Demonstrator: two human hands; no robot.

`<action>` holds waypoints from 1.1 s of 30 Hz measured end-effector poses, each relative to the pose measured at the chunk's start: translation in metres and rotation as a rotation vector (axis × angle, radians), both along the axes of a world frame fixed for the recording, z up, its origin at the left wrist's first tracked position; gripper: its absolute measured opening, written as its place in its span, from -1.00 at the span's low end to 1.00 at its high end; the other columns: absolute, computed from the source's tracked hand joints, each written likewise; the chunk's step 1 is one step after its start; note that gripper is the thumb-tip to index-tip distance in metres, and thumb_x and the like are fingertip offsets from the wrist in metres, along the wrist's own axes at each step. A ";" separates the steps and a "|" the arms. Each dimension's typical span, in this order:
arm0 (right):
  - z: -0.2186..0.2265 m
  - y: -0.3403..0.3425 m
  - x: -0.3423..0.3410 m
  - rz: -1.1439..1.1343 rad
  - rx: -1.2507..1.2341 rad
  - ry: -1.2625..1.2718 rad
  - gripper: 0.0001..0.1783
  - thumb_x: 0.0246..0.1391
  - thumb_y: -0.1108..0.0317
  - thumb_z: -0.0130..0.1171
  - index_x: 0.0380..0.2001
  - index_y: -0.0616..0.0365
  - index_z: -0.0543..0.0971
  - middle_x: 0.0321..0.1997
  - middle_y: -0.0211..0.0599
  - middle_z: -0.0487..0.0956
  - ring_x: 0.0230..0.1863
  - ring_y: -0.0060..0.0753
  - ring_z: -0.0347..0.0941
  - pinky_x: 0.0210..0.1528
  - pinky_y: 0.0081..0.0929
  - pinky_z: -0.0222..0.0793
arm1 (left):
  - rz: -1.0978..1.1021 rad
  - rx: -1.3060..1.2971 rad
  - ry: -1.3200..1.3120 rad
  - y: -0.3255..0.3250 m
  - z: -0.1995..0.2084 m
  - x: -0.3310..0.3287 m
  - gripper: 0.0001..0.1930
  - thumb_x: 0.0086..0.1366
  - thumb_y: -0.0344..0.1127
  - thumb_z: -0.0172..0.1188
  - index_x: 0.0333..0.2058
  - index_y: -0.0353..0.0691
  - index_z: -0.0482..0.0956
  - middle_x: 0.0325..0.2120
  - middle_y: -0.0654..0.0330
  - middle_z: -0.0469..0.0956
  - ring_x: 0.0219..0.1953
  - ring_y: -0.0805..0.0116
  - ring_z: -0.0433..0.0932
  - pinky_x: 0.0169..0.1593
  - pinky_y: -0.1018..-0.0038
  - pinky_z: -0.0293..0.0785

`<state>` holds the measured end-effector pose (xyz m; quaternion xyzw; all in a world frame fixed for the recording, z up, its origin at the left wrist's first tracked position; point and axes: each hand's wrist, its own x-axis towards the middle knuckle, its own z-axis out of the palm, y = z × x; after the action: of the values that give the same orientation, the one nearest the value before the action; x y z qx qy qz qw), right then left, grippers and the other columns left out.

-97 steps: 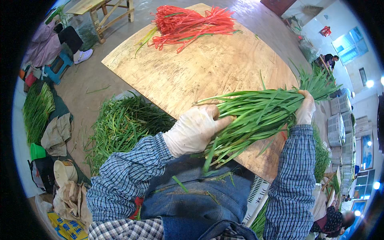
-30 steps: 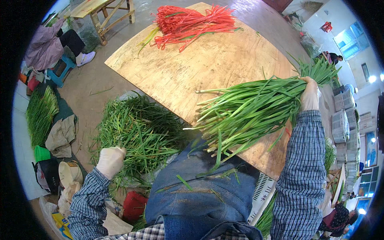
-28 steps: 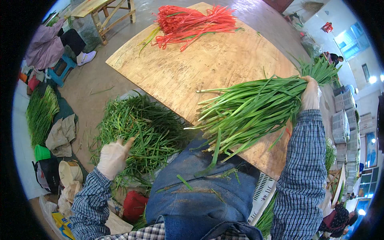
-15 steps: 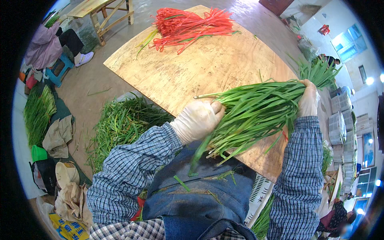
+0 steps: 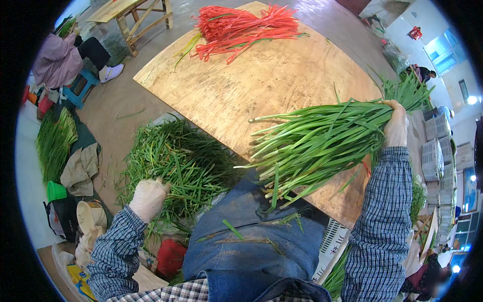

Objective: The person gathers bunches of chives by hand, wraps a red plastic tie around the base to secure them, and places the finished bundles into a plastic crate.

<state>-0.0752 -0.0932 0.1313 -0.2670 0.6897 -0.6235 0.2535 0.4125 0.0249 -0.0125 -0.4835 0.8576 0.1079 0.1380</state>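
Observation:
A bunch of garlic chives (image 5: 322, 138), green with pale stem ends pointing left, rests on the near corner of the wooden table (image 5: 241, 95). My right hand (image 5: 396, 123), in a whitish glove, is wrapped round its leafy right end. The leaf tips stick out beyond the hand. My left hand (image 5: 150, 198), gloved too, is at the lower left, over the near edge of a heap of loose green leaves (image 5: 173, 163). Its fingers are curled closed; whether a leaf is in them I cannot make out.
Red ties (image 5: 246, 27) lie bundled at the table's far end. More chives (image 5: 56, 143) lie on the floor at left, near a seated person (image 5: 63, 60) on a blue stool (image 5: 80, 88). White crates (image 5: 433, 158) stand stacked at right. Leaf scraps dot my blue apron (image 5: 251, 226).
My left hand has left the stem ends and swung left and down to the leaf heap. The leaf that hung below it is gone from there. My right hand keeps its grip on the bunch.

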 end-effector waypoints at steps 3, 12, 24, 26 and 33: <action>0.000 0.006 0.007 0.101 0.012 0.007 -0.82 -0.17 0.37 0.10 -0.49 0.28 0.51 -0.51 -0.23 0.55 -0.56 -0.33 0.48 -0.46 -0.46 0.46 | 0.093 -0.065 0.564 -0.009 0.030 -0.049 -0.53 0.06 -0.34 0.18 0.00 -0.18 0.38 -0.10 0.02 0.43 -0.19 0.04 0.50 -0.20 0.29 0.48; 0.002 0.006 0.007 0.134 0.000 0.032 -0.74 -0.05 0.24 -0.02 -0.44 0.22 0.52 -0.47 -0.25 0.56 -0.49 -0.35 0.50 -0.38 -0.49 0.45 | -0.099 -0.299 0.577 -0.015 0.021 -0.122 -0.75 -0.09 -0.46 0.08 -0.33 -0.24 0.43 -0.60 0.16 0.44 -0.62 0.23 0.51 -0.56 0.39 0.42; -0.002 -0.004 0.021 0.219 -0.058 -0.154 -0.82 -0.16 0.33 0.07 -0.52 0.25 0.52 -0.52 -0.22 0.56 -0.55 -0.30 0.48 -0.45 -0.45 0.46 | 0.142 -0.186 0.829 -0.014 0.041 -0.068 -0.62 0.12 -0.34 0.17 -0.06 -0.26 0.44 -0.26 -0.02 0.47 -0.20 0.05 0.45 -0.11 0.28 0.38; 0.001 0.000 0.019 0.194 -0.069 -0.125 -0.81 -0.16 0.33 0.07 -0.53 0.25 0.53 -0.52 -0.23 0.56 -0.56 -0.31 0.48 -0.45 -0.46 0.46 | 0.151 -0.221 0.964 -0.036 0.057 -0.114 -0.62 0.13 -0.25 0.15 -0.09 -0.30 0.43 -0.33 -0.03 0.47 -0.25 0.06 0.45 -0.18 0.27 0.37; 0.002 -0.004 0.027 0.194 -0.086 0.018 -0.84 -0.22 0.35 0.13 -0.56 0.25 0.51 -0.56 -0.22 0.54 -0.61 -0.31 0.46 -0.51 -0.43 0.44 | 0.210 -0.246 1.236 -0.057 0.058 -0.157 -0.85 0.02 -0.45 0.18 -0.38 -0.30 0.56 -0.46 0.04 0.52 -0.37 0.12 0.52 -0.26 0.37 0.44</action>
<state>-0.0485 -0.0974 0.1331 -0.3485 0.6354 -0.6229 0.2948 0.2552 -0.0317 0.0451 -0.4259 0.7332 0.2804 -0.4499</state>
